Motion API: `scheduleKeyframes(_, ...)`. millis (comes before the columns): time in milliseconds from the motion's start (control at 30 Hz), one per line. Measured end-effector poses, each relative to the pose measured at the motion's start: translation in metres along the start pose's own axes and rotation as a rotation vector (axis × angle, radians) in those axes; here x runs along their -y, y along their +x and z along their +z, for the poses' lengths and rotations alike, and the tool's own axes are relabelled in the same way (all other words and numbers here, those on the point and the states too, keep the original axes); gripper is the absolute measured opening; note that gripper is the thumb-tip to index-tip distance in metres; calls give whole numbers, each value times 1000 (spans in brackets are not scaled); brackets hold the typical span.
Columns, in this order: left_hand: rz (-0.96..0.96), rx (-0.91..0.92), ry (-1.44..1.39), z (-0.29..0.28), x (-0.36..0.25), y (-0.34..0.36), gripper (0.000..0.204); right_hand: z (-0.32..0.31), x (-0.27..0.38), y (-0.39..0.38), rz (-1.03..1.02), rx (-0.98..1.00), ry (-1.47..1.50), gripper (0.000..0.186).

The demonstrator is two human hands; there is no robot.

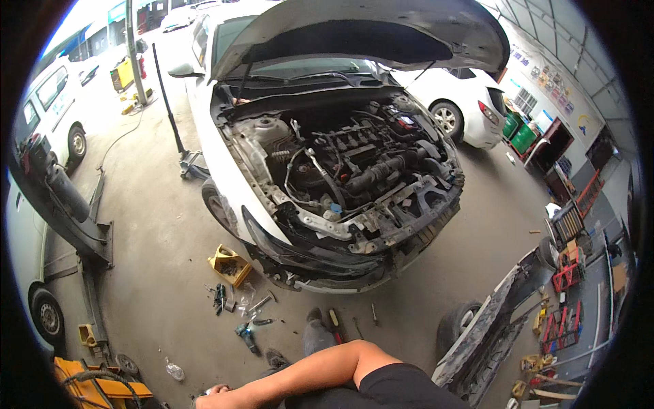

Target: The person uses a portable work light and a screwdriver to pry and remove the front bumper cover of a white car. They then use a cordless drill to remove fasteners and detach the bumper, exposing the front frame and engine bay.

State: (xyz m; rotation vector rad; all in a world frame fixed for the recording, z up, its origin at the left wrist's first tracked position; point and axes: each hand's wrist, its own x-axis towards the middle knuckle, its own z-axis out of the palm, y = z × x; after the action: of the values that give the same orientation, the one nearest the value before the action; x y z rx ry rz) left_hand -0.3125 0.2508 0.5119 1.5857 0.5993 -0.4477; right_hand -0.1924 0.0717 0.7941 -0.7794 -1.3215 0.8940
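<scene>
My right forearm (300,378) crosses the lower edge leftward from a black sleeve. My right hand (214,392) is low at the left end, partly cut off, with a small pale thing by its fingers; I cannot make out whether it is held. I cannot make out my left hand. Above stands a white car (238,204), bonnet (361,34) raised, engine (354,157) exposed, front bumper off. Near my feet (313,320) lie a cordless power tool (246,337), a yellow plastic container (228,264), small tools and a long-handled tool (334,320).
A detached bumper (477,320) and a wheel (453,330) lie at right, near red racks (562,334). A lift post (65,198), yellow equipment (88,385) and a floor jack (194,163) stand at left. Other vehicles (463,102) are parked behind. A small skin-coloured shape (240,101) shows beside the windscreen, unclear.
</scene>
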Motion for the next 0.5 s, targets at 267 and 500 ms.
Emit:
scheduleKeyframes(267,148,-113,-53,81,-115,88,24,-169,-24,-247,677,-1255,-629,23)
scheduleKeyframes(500,146,-5,135,170,-217,181,27,-293,29,-545,1568,-1468,-1100,62)
